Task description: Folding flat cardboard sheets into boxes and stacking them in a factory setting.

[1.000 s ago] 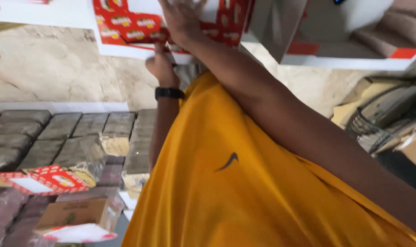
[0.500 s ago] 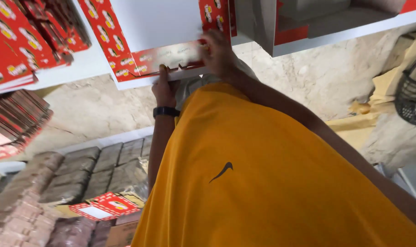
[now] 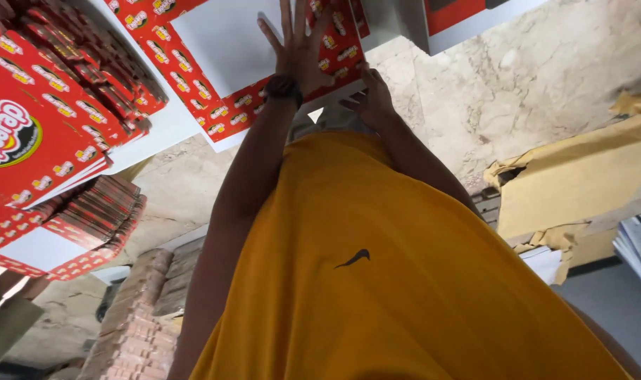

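Lying flat on the white tabletop, the red-and-white carton sheet has the left hand spread open and pressed on it, gripping nothing; the right hand curls loosely at its near edge. It looks unfolded as yet. Half a second earlier both hands sat at that edge; flat stacks lie beside.

Flat red-and-white carton under my hands, smooth printed card with slight gloss, stacked flat cartons likewise, torn brown cardboard matt and rough, stone floor mottled, shirt soft matt cloth.
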